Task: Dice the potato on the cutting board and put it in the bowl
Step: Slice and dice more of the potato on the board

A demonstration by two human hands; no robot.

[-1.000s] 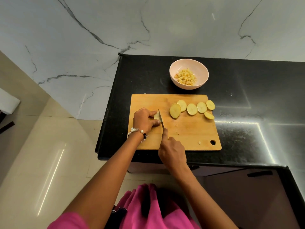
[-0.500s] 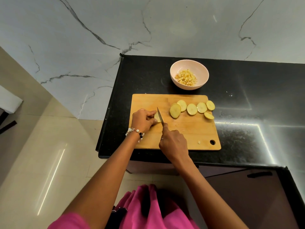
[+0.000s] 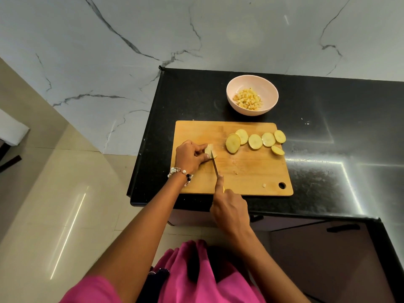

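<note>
Black stone counter (image 3: 328, 149), rectangular wooden cutting board (image 3: 247, 171): left hand (image 3: 190, 156) pinches pale potato piece (image 3: 209, 149); right hand (image 3: 229, 211) clamps steel knife (image 3: 214, 164) (blade against piece).

wall (image 3: 196, 36): white marble, dark veins | floor (image 3: 54, 215): glossy beige tiles, light streak | table (image 3: 328, 138): black speckled stone, bright reflections

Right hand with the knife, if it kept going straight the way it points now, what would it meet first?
Most likely the potato piece pinned by the left hand; the right hand aims the knife at it. Depth is uncertain.
</note>
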